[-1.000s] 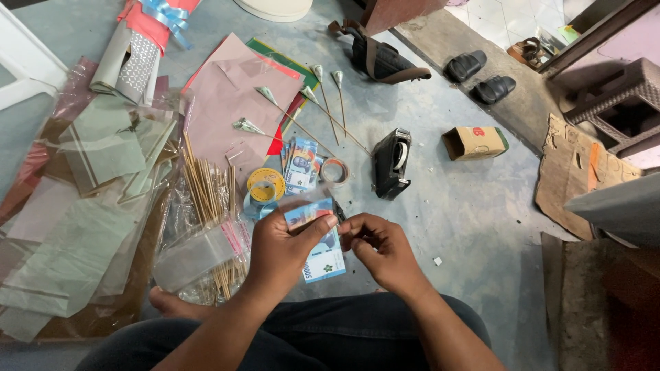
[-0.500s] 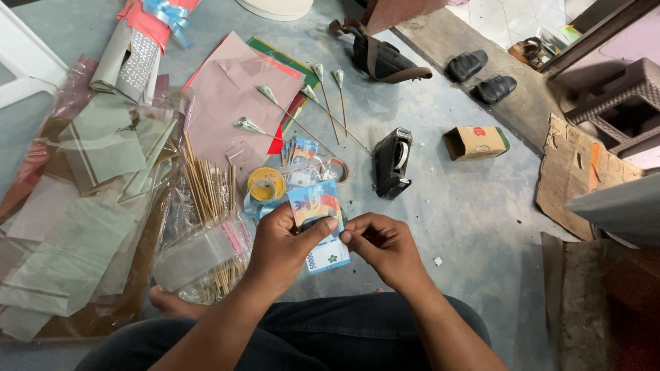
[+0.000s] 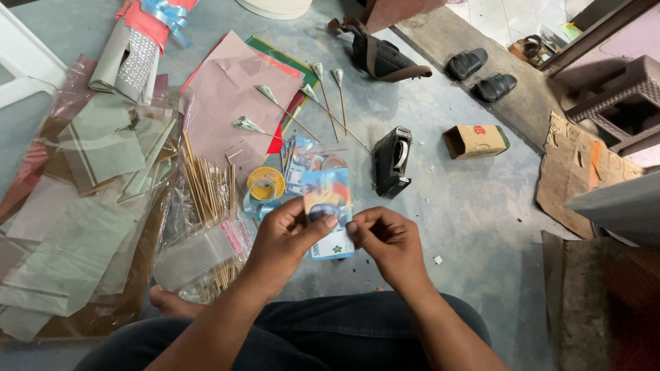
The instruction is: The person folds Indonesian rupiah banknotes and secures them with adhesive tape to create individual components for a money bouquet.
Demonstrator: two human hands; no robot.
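1. Both hands, left hand and right hand, pinch a blue banknote above the floor.
2. I'd keep the edges aligned and crease firmly, near the tape dispenser.

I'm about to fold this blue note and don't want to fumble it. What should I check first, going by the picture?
1. Both hands on the note: ok, left hand and right hand pinch the blue note.
2. Note lifted off the floor: ok, it is held above the grey floor.
3. Note flat and uncreased: cannot tell, fingers cover parts of it.
4. Tape dispenser close by: ok, just beyond the right hand.
5. Wooden sticks close by: ok, they lie left of the left hand.
6. More notes ready: ok, some lie behind the held one.
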